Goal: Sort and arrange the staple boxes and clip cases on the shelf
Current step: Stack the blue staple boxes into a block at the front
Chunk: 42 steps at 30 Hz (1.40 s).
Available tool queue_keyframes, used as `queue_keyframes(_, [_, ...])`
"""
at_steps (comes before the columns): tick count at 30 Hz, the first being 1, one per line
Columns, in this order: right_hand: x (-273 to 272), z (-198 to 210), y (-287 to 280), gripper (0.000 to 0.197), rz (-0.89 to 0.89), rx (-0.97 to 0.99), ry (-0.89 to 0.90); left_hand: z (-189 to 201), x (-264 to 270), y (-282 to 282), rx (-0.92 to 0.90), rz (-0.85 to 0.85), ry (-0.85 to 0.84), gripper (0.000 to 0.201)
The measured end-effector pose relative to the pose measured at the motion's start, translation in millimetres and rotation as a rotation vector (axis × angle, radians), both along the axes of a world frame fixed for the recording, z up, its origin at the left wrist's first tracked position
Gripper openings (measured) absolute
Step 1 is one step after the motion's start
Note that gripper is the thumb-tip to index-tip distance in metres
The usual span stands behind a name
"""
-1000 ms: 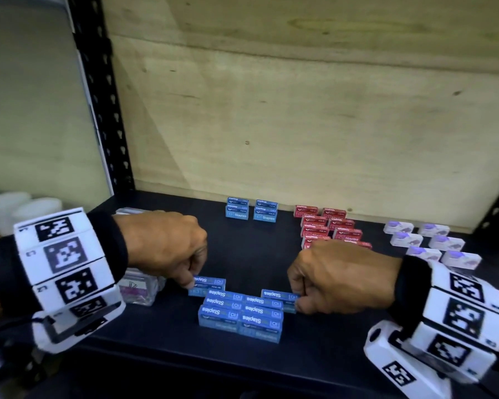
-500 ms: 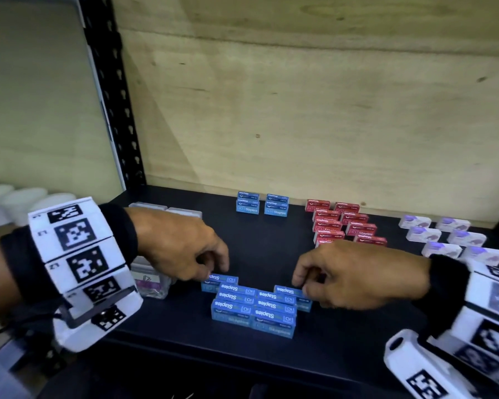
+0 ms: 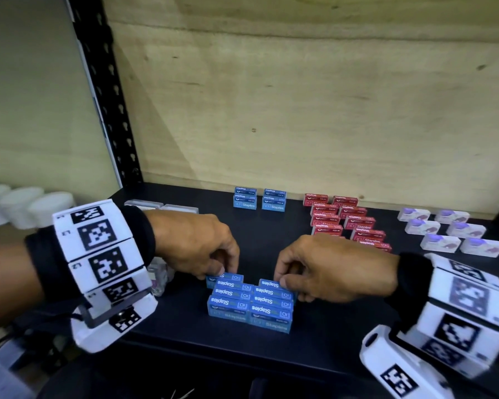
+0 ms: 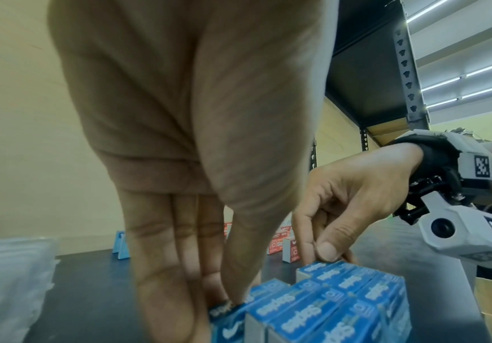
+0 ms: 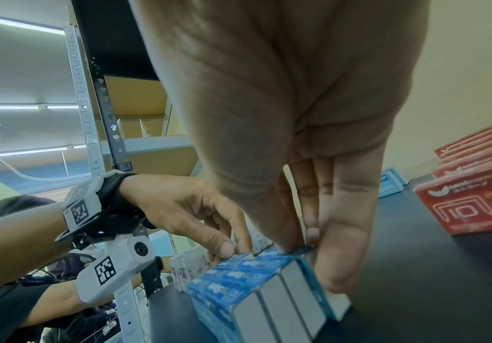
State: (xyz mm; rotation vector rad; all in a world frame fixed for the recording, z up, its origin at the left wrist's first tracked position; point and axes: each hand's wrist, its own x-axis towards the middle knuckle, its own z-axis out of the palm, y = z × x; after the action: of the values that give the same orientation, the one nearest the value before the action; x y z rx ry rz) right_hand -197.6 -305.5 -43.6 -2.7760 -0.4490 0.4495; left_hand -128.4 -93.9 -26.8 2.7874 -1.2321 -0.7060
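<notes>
A block of blue staple boxes (image 3: 251, 305) stands near the shelf's front edge. My left hand (image 3: 225, 272) pinches the far-left blue box (image 3: 228, 278) of that block from above, thumb on the near side; in the left wrist view its fingertips (image 4: 224, 294) grip that box (image 4: 228, 321). My right hand (image 3: 281, 279) pinches the far-right blue box (image 3: 271, 283), and the right wrist view shows thumb and fingers (image 5: 312, 234) closed on its top edge (image 5: 303, 249). Both boxes still sit on the shelf.
Two short stacks of blue boxes (image 3: 259, 199) stand at the back wall. Red staple boxes (image 3: 349, 221) lie in two rows to the right, white and purple clip cases (image 3: 450, 231) beyond them. Clear cases (image 3: 162, 205) sit at the left behind my wrist.
Both hands uncurled from fists at the ends of the rear blue boxes and now reach over them, pinching one box each. The block of boxes has not shifted.
</notes>
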Motion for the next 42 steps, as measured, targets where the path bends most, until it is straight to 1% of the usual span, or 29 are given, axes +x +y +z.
queue_keyframes(8, [4, 0, 6, 0.013, 0.027, -0.019, -0.036, 0, -3, -11, -0.015, -0.033, -0.011, 0.016])
queue_keyframes(18, [6, 1, 9, 0.013, 0.052, -0.053, -0.021, -2, -5, -14, -0.022, -0.005, 0.009, 0.015])
queue_keyframes(20, [8, 6, 8, 0.014, 0.055, -0.082, -0.017, 0, -2, -14, -0.009, 0.008, -0.025, 0.014])
queue_keyframes(22, [14, 14, 6, 0.014, 0.053, -0.113, -0.014, 5, 4, -15, -0.007, 0.013, -0.099, 0.013])
queue_keyframes(27, [51, 44, -4, 0.019, 0.049, -0.213, -0.057, 26, 39, -19, -0.008, 0.056, -0.219, 0.017])
queue_keyframes(30, [86, 60, -14, 0.02, 0.019, -0.285, -0.114, 38, 67, -23, 0.046, 0.093, -0.317, 0.015])
queue_keyframes(33, [125, 67, -22, 0.02, -0.002, -0.356, -0.177, 44, 99, -32, 0.114, 0.137, -0.385, 0.013])
queue_keyframes(38, [175, 55, -25, 0.024, 0.011, -0.423, -0.157, 37, 146, -47, 0.216, 0.149, -0.386, 0.019])
queue_keyframes(42, [198, 39, -23, 0.032, 0.027, -0.495, -0.122, 25, 168, -57, 0.26, 0.138, -0.375, 0.023])
